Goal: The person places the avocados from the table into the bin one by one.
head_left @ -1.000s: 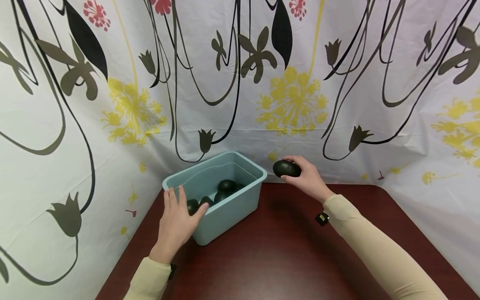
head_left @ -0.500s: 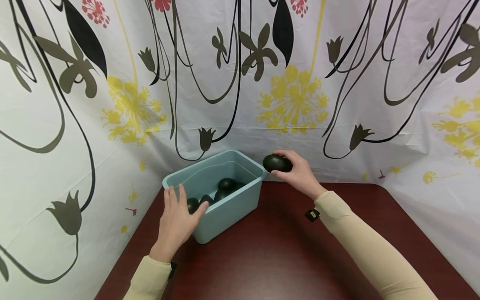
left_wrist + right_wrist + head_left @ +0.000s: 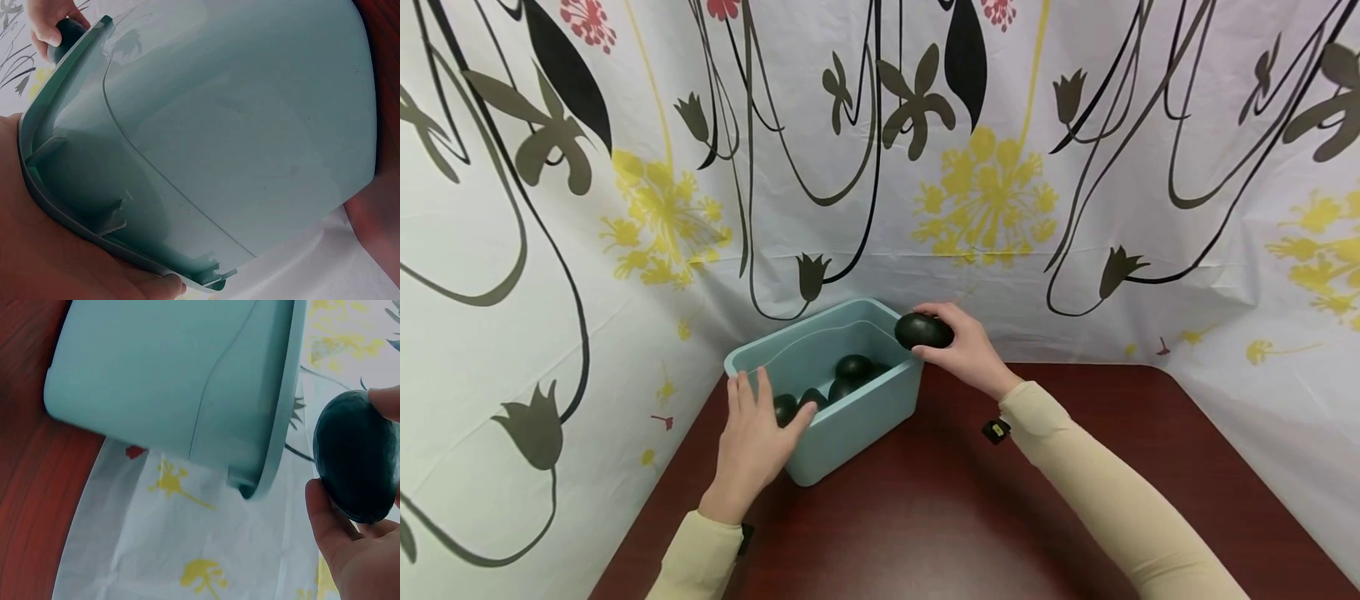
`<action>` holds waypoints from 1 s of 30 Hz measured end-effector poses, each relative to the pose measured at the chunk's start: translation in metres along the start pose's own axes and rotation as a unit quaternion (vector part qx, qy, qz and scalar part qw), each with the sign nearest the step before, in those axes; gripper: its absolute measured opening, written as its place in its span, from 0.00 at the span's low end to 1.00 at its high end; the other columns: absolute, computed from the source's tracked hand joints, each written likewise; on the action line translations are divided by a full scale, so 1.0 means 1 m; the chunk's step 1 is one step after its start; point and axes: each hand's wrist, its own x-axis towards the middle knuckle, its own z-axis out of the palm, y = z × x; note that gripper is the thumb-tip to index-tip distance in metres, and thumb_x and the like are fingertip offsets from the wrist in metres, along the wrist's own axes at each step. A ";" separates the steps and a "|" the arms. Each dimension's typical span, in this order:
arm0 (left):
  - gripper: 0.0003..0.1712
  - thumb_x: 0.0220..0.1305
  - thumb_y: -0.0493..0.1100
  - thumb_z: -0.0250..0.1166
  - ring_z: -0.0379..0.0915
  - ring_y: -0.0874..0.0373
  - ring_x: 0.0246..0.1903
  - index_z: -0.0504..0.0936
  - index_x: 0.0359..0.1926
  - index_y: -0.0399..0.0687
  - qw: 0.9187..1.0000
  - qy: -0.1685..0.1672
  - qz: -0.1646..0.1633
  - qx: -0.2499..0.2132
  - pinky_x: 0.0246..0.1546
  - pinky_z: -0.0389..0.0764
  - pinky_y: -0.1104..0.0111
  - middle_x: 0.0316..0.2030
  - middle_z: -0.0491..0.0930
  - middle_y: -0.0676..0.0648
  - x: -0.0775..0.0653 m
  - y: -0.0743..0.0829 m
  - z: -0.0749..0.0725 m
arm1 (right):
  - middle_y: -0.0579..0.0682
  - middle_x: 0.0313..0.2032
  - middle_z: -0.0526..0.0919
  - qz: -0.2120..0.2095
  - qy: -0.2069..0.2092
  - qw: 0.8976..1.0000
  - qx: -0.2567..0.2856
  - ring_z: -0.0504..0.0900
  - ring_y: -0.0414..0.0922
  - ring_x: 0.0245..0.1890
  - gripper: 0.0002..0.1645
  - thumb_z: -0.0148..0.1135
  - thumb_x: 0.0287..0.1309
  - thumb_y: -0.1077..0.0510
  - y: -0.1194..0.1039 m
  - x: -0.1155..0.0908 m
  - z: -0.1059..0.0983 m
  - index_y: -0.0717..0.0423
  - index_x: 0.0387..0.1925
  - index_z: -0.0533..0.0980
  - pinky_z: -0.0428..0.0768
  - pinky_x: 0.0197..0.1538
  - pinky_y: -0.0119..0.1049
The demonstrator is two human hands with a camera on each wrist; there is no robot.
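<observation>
My right hand [image 3: 966, 350] holds a dark green, oval avocado [image 3: 922, 332] between thumb and fingers, over the right end of a light blue-green plastic bin [image 3: 857, 429]. The same avocado [image 3: 356, 456] shows beside the bin's rim in the right wrist view. My left hand [image 3: 752, 450] rests on the bin's near left corner, its fingers spread and fairly straight along the rim [image 3: 69, 225]. Inside the bin lie several more avocados [image 3: 853, 367], some partly hidden by the near wall and my left thumb.
The bin stands at the back left of a dark red-brown wooden table [image 3: 910, 517]. A white cloth with a floral print [image 3: 985, 208] hangs behind and along both sides of the table.
My right hand has moved left with the avocado, from right of the bin to over its right end. My left hand has stayed at the rim.
</observation>
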 end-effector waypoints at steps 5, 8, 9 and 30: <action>0.65 0.62 0.82 0.46 0.34 0.33 0.75 0.44 0.79 0.36 1.000 0.000 -0.003 -0.003 0.45 0.78 0.37 0.76 0.40 0.28 -0.001 0.000 0.000 | 0.34 0.60 0.73 -0.001 -0.011 1.000 -0.001 0.76 0.41 0.51 0.36 0.72 0.58 0.39 -0.003 0.007 0.013 0.24 0.67 0.69 0.78 0.48 0.47; 0.65 0.61 0.83 0.45 0.34 0.34 0.75 0.44 0.79 0.37 1.000 -0.001 -0.003 -0.002 0.45 0.78 0.37 0.76 0.40 0.28 -0.001 0.000 0.000 | 0.34 0.60 0.73 -0.001 -0.018 1.000 -0.001 0.76 0.41 0.51 0.36 0.72 0.58 0.39 -0.005 0.010 0.020 0.24 0.67 0.69 0.79 0.48 0.47; 0.66 0.61 0.83 0.45 0.34 0.34 0.75 0.44 0.79 0.37 1.000 -0.002 -0.003 -0.001 0.45 0.78 0.37 0.76 0.40 0.28 0.000 0.000 0.000 | 0.34 0.60 0.73 -0.001 -0.022 1.000 -0.001 0.76 0.41 0.51 0.36 0.72 0.58 0.39 -0.006 0.011 0.022 0.24 0.67 0.69 0.79 0.48 0.47; 0.66 0.61 0.84 0.44 0.33 0.33 0.75 0.43 0.80 0.37 1.000 -0.009 -0.008 -0.001 0.48 0.76 0.35 0.76 0.39 0.28 0.000 0.000 -0.001 | 0.37 0.65 0.70 -0.008 -0.075 0.997 -0.025 0.75 0.41 0.56 0.34 0.71 0.60 0.45 -0.008 0.033 0.067 0.29 0.66 0.71 0.77 0.53 0.46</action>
